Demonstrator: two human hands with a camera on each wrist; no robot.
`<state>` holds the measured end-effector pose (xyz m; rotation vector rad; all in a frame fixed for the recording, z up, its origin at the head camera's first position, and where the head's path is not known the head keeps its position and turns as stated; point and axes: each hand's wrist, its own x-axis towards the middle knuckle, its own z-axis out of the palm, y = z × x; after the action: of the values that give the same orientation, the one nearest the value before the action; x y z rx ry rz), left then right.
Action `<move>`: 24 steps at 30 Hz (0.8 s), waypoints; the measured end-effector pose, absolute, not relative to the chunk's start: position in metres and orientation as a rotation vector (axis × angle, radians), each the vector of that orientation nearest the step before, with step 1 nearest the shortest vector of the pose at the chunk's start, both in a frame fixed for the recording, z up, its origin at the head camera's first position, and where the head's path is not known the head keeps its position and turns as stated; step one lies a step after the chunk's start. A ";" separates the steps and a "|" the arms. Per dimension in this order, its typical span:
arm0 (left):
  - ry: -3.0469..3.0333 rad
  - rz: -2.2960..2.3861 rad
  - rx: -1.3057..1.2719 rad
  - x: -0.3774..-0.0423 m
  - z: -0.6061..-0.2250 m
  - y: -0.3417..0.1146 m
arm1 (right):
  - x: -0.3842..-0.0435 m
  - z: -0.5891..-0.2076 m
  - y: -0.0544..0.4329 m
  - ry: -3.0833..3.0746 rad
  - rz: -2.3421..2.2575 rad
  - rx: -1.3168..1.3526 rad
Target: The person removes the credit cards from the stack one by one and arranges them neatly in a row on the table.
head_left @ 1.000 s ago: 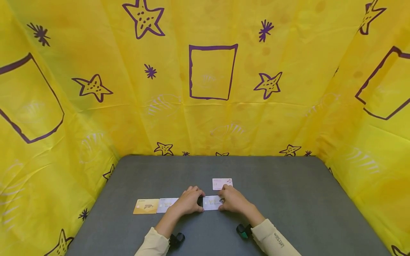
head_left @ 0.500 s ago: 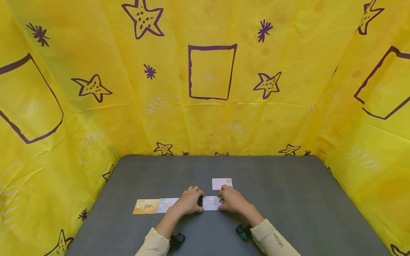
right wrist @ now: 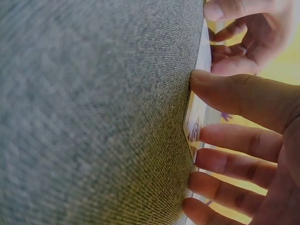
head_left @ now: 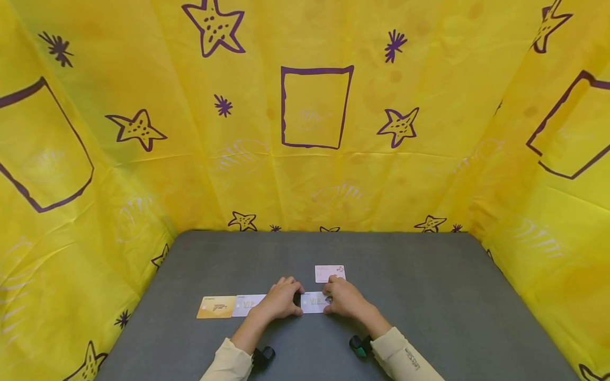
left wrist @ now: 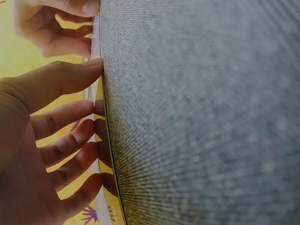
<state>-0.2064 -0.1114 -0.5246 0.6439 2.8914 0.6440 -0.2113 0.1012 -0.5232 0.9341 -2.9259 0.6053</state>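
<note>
Flat on the grey table lies a row of cards. My right hand (head_left: 350,299) spans the white VIP card (head_left: 312,302), thumb at its near edge and index finger at its far edge. Beside it, my left hand (head_left: 281,299) holds a dark, glossy card (head_left: 297,299) between thumb and fingers in the same way; the hand covers most of it. In the left wrist view, the left thumb (left wrist: 75,75) presses the near edge, and the other fingers spread along the far side. Left of that hand are another white VIP card (head_left: 247,305) and a gold card (head_left: 215,307).
Behind the right fingertips lies a pale pink card (head_left: 329,272). The grey tabletop (head_left: 429,296) extends on both sides of the row. A yellow cloth (head_left: 314,185) with starfish drawings hangs around the back and sides.
</note>
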 end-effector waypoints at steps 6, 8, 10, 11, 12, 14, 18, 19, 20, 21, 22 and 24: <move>2.887 0.644 0.626 -0.205 -0.527 -0.112 | -0.210 -0.526 0.100 -2.938 0.600 0.938; 2.888 0.642 0.624 -0.205 -0.528 -0.112 | -0.210 -0.526 0.099 -2.940 0.602 0.940; 2.890 0.642 0.620 -0.205 -0.528 -0.112 | -0.210 -0.526 0.099 -2.940 0.605 0.936; 2.887 0.646 0.617 -0.205 -0.528 -0.112 | -0.210 -0.527 0.099 -2.939 0.607 0.935; 2.885 0.650 0.615 -0.205 -0.528 -0.112 | -0.210 -0.527 0.099 -2.936 0.611 0.935; 2.882 0.650 0.609 -0.205 -0.528 -0.112 | -0.210 -0.527 0.099 -2.933 0.615 0.932; 2.893 0.625 0.630 -0.206 -0.528 -0.112 | -0.211 -0.528 0.101 -2.944 0.652 0.916; 2.896 0.616 0.641 -0.206 -0.527 -0.112 | -0.211 -0.528 0.102 -2.950 0.668 0.912; 2.896 0.607 0.652 -0.206 -0.527 -0.112 | -0.212 -0.527 0.103 -2.956 0.685 0.910; 2.893 0.601 0.672 -0.207 -0.526 -0.112 | -0.213 -0.527 0.104 -2.964 0.702 0.907; 2.883 0.600 0.686 -0.207 -0.525 -0.113 | -0.214 -0.526 0.105 -2.968 0.727 0.898; 2.842 0.623 0.705 -0.208 -0.521 -0.115 | -0.216 -0.525 0.108 -2.980 0.770 0.865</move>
<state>-0.2082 -0.1148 -0.5215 0.7052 2.8423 0.6235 -0.2159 0.1082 -0.5253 0.8648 -2.9801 0.7700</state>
